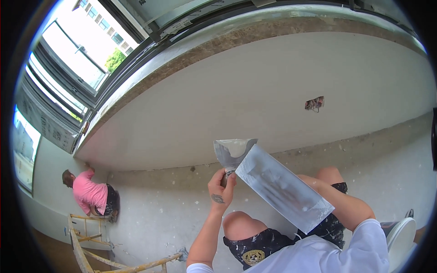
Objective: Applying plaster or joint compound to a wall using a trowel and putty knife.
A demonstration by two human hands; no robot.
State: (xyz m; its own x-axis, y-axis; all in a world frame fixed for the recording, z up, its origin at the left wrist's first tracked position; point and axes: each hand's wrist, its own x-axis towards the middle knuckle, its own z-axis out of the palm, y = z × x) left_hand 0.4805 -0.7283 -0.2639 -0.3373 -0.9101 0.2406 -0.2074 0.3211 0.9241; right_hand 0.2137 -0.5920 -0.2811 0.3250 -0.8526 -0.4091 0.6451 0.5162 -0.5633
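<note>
From where I stand, the person's left hand [221, 189] has its grip closed around the handle of a broad putty knife [227, 158], blade up, with a pale smear of filler across it. A long metal plate [284, 186] slants just beside the blade, its upper corner overlapping the blade's edge from here; I can't tell whether they touch. The right forearm [339, 200] runs in behind that plate, which hides the right hand, so I can't tell how its grip stands. Both tools are over the person's lap and the floor [173, 195], in front of a pale low wall [205, 104] with an opening full of wires [314, 104].

I see no lettering on the knife or the plate. Printing does show on the protective film [45, 118] covering the window frames, in dark blocks and lines. The dark, paint-spotted shorts [277, 239] carry a round gold emblem [253, 257], its detail too small to make out.

To the left, a co-worker in a pink shirt [93, 191] crouches near a yellowish ladder [78, 250]; a white bucket [403, 236] stands at the right.
</note>
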